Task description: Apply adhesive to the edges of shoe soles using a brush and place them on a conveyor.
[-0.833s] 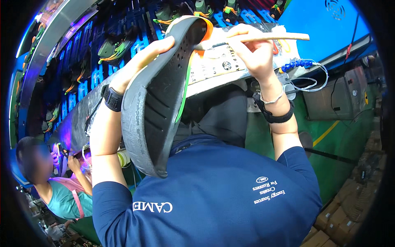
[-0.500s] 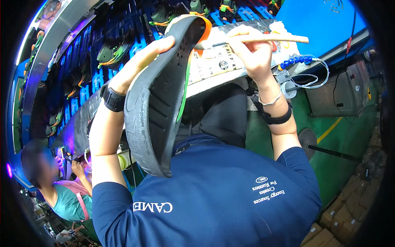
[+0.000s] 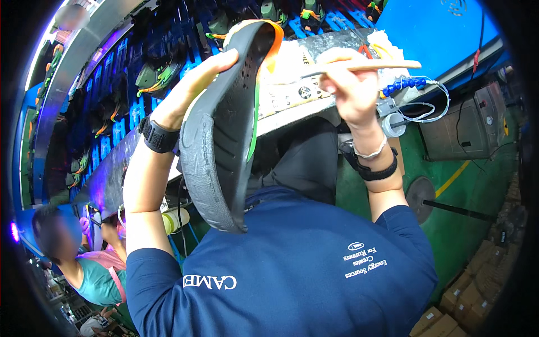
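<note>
A black shoe sole [image 3: 205,151] with green and orange edging is held upright before my chest, its far end bent over. My left hand [image 3: 193,90] grips it from the left; the thumb lies along its edge and the other fingers are hidden behind it. Closed round a slim wooden-handled brush [image 3: 387,64] is my right hand [image 3: 351,84]. The brush lies nearly level, its dark end pointing left toward the sole but apart from it. Below that end is a printed sheet [image 3: 289,92] on the bench.
Shoe parts with green and orange trim [image 3: 157,76] sit among blue racks beyond the bench. To the right are a blue panel [image 3: 432,33], a blue jointed hose [image 3: 403,85] and a grey metal box [image 3: 455,126]. A co-worker [image 3: 92,272] is at lower left.
The brush has drawn back to the right, away from the sole's orange edge. The sole's near end has shifted a little right and up, still in my left hand.
</note>
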`<state>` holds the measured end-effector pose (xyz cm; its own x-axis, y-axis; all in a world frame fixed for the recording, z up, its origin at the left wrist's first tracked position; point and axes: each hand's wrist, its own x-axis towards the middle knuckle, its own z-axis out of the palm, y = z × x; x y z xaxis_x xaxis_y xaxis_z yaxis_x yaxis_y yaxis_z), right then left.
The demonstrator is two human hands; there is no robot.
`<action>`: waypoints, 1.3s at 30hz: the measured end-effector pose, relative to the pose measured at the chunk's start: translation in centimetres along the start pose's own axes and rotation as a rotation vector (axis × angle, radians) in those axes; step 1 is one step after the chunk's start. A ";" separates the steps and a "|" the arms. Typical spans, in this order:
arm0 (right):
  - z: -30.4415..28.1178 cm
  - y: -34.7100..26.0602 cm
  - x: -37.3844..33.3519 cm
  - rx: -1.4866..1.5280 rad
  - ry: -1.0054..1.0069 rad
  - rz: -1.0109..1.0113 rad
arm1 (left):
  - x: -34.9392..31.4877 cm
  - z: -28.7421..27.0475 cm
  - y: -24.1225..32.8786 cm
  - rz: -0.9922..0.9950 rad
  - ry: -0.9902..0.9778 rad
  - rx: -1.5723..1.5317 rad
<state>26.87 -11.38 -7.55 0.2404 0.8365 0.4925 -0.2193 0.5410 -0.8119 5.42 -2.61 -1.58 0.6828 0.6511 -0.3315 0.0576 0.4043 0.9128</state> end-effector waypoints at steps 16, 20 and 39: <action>-6.7 -1.7 -4.2 0.307 0.474 -0.001 | 7.5 -3.7 23.3 1.843 0.984 0.786; -7.2 -1.8 -4.3 0.322 0.473 -0.019 | 11.4 -4.8 23.4 1.795 1.322 0.987; -10.5 -2.8 -4.2 0.308 0.556 0.030 | 12.3 1.7 20.5 1.016 0.739 0.851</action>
<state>36.40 -17.36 -10.61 0.6670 0.7260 0.1672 -0.4756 0.5877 -0.6545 16.18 12.60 13.50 0.1979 0.6873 0.6989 0.3687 -0.7129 0.5966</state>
